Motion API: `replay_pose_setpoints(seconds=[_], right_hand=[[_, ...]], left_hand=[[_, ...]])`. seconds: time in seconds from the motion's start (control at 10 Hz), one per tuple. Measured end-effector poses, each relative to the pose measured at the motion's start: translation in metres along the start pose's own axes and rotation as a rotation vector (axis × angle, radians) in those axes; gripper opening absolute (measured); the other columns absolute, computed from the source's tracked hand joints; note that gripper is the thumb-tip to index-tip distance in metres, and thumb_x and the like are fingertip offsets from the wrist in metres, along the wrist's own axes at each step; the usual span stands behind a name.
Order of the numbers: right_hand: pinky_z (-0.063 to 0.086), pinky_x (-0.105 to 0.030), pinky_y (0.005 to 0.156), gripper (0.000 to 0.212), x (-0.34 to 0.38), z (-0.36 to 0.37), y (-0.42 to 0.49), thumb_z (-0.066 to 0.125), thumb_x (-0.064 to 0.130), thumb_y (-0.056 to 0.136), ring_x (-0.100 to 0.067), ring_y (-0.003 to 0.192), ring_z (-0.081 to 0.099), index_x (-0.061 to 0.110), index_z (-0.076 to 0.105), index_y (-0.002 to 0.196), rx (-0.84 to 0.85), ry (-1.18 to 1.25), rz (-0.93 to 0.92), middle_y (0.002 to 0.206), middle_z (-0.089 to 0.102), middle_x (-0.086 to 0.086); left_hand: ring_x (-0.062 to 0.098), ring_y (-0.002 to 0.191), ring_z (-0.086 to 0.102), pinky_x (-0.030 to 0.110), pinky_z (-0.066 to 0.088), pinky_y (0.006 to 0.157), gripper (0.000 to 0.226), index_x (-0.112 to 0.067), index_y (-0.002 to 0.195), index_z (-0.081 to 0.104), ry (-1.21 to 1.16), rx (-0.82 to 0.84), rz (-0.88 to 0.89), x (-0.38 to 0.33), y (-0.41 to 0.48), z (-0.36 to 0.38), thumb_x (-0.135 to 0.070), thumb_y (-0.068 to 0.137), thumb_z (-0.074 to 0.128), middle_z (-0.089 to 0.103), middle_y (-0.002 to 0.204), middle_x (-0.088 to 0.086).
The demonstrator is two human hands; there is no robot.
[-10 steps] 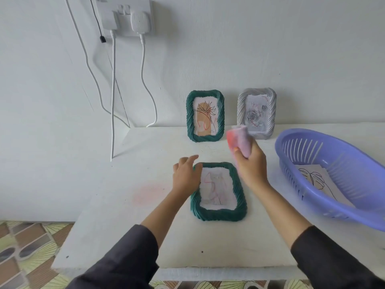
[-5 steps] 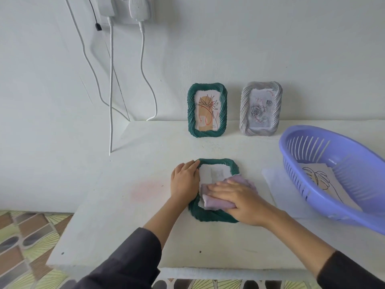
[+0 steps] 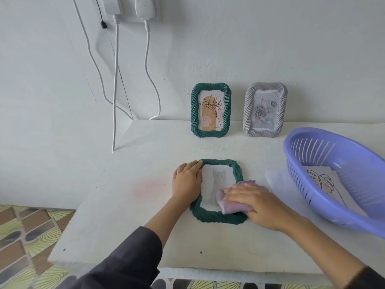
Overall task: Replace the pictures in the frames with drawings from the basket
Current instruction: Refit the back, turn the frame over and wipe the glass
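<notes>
Wht wall (image 3: 250, 38), wht table (image 3: 104, 226), tiled flr (image 3: 25, 236)

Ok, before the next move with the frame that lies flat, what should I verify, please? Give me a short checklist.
1. Green frame lies flat on the table: ok.
2. Left hand rests on its left edge, steadying it: ok.
3. Right hand presses the lilac cloth on the lower right corner: ok.
4. Frame's front wiped clean everywhere: cannot tell.
5. Right hand free for lifting the frame: not ok.
6. Drawing waits in the basket: ok.
</notes>
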State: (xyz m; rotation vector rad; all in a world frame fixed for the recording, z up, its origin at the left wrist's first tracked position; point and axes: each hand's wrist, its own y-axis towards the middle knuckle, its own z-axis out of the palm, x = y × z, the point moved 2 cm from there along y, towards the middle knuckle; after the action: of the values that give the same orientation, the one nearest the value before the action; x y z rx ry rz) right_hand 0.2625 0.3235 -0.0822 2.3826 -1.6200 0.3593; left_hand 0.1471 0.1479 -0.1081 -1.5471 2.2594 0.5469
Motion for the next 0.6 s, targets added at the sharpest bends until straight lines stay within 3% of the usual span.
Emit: replay_pose_setpoints(seconds=[0.1, 0.2, 0.4, 0.5, 0.6], right_hand=[[0.013, -0.022, 0.114, 0.041, -0.016, -0.012, 0.015, 0.037, 0.024, 0.094, 0.0, 0.134, 0.03, 0.033, 0.047, 0.133, -0.095, -0.062, 0.125, 0.141, 0.039, 0.02], [0.012, -0.027, 0.116, 0.051, -0.014, -0.007, 0.043, 0.042, 0.004, 0.092, -0.011, 0.139, 0.031, 0.026, 0.042, 0.138, -0.162, -0.072, 0.214, 0.145, 0.041, 0.008], [0.009, -0.016, 0.116, 0.06, 0.009, 0.005, 0.005, 0.042, -0.004, 0.084, 0.009, 0.131, 0.027, 0.03, 0.048, 0.133, 0.057, 0.045, -0.038, 0.141, 0.039, 0.02], [0.019, -0.021, 0.114, 0.052, -0.008, -0.006, 0.006, 0.041, 0.004, 0.089, 0.003, 0.13, 0.037, 0.037, 0.053, 0.127, 0.055, 0.021, -0.008, 0.137, 0.049, 0.02], [0.023, -0.032, 0.116, 0.041, -0.018, -0.015, 0.041, 0.039, 0.017, 0.098, -0.009, 0.136, 0.035, 0.038, 0.047, 0.132, -0.077, -0.042, 0.17, 0.143, 0.044, 0.013]], left_hand=[[0.022, 0.139, 0.027, 0.033, 0.02, 0.116, 0.043, -0.028, 0.142, 0.038, 0.0, -0.006, 0.0, 0.0, -0.001, 0.0, -0.027, 0.1, 0.027, 0.037, 0.15, -0.007], [0.022, 0.139, 0.028, 0.033, 0.02, 0.116, 0.043, -0.028, 0.142, 0.037, 0.001, -0.001, -0.009, 0.001, -0.001, 0.002, -0.027, 0.1, 0.027, 0.037, 0.15, -0.007], [0.022, 0.139, 0.028, 0.033, 0.02, 0.116, 0.042, -0.029, 0.141, 0.038, 0.001, 0.002, -0.01, 0.001, 0.001, 0.003, -0.028, 0.1, 0.028, 0.038, 0.149, -0.008], [0.022, 0.139, 0.028, 0.033, 0.02, 0.116, 0.042, -0.028, 0.141, 0.038, -0.004, -0.001, -0.005, 0.002, 0.002, 0.002, -0.028, 0.1, 0.028, 0.037, 0.15, -0.007], [0.021, 0.139, 0.027, 0.031, 0.019, 0.116, 0.043, -0.028, 0.142, 0.038, 0.0, -0.002, 0.001, 0.001, 0.001, 0.002, -0.027, 0.1, 0.028, 0.037, 0.15, -0.007]])
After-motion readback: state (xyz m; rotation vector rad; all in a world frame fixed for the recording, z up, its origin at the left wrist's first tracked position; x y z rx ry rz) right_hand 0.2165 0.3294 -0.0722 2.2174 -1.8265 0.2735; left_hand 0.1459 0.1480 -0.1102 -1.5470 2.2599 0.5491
